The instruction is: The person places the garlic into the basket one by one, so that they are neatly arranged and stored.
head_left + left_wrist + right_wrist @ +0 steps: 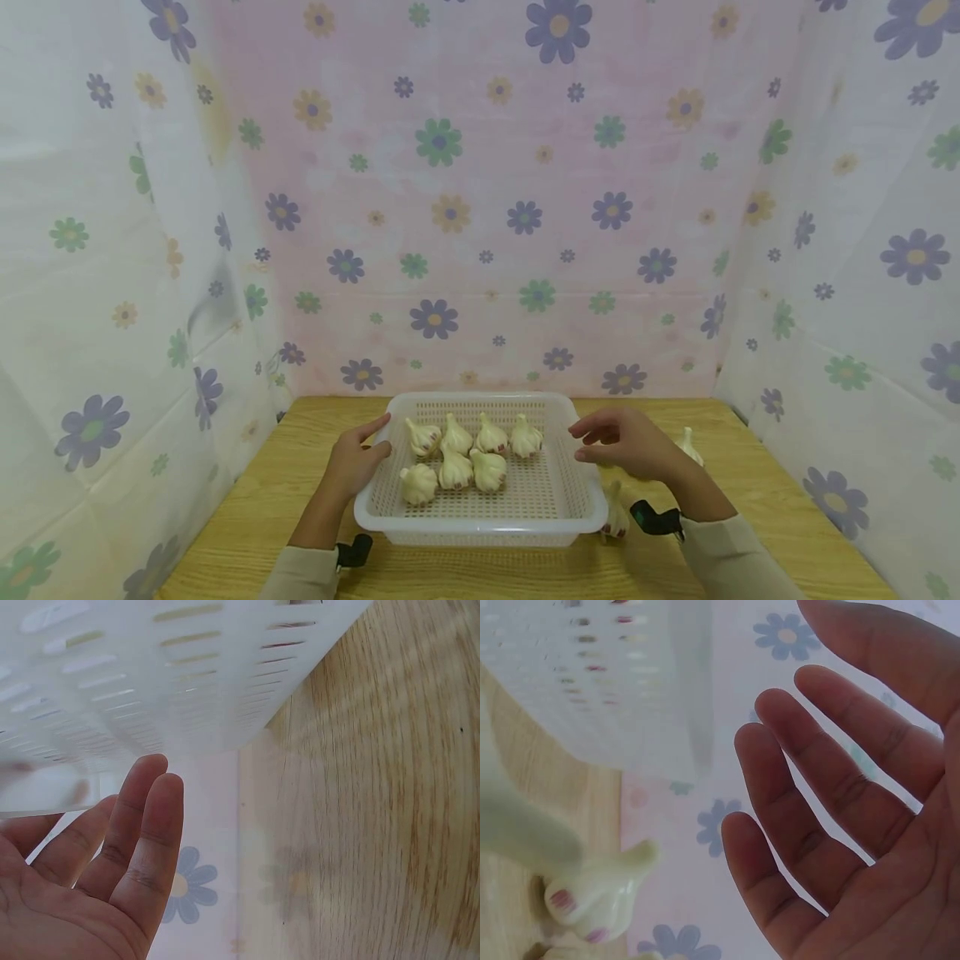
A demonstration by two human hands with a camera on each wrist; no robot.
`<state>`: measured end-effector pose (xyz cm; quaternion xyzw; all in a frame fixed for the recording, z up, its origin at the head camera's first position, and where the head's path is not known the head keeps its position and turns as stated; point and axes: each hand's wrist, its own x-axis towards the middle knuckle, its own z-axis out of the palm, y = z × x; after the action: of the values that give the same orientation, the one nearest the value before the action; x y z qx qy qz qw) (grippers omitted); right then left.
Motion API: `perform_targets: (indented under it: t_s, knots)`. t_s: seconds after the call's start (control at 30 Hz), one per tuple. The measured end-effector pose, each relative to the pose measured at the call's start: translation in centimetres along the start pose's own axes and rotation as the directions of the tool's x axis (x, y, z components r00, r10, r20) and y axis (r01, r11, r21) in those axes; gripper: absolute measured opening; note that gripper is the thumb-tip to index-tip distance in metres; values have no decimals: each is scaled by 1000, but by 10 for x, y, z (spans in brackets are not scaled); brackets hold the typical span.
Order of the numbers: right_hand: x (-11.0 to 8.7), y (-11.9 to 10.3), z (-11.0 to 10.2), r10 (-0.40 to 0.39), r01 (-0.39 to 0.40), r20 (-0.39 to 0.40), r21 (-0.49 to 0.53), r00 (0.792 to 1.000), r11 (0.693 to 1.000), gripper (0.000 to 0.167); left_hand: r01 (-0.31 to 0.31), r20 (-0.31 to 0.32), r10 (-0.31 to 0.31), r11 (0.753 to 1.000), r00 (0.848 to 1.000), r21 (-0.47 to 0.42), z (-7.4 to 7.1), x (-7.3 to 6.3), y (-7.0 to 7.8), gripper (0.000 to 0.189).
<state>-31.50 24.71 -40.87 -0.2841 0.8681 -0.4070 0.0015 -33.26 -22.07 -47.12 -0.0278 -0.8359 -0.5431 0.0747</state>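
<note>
Flanking the basket (480,527) are left hand (355,460) and right hand (630,443).

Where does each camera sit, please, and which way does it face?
Head: worn on the person's head, facing forward and down at the basket and garlic bulbs; left hand, right hand and sleeves show.
Left wrist: on that wrist, facing the basket's slotted wall and table; left fingers show.
Right wrist: on that wrist, facing the basket's side and loose garlic; right fingers show.
Shared: both wrist views include the basket and flowered backdrop.
</note>
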Motion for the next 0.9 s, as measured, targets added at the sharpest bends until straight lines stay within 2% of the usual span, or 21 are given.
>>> perform_targets:
  t_s: [0.2, 0.57, 0.9]
  knots:
    - [-12, 13, -1, 10, -10, -15, -14, 1000, 1000, 41, 2, -5, -2, 1000, 1000, -3, 0, -1, 1, 59]
    - [-29, 35, -3, 32, -29, -30, 100, 999, 995, 46, -1, -6, 1, 1000, 1000, -5, 0, 0, 2, 60]
    - [-39, 52, -4, 55, -68, 76, 167, 996, 984, 47, 6, 4, -6, 1000, 1000, -26, 0, -1, 1, 60]
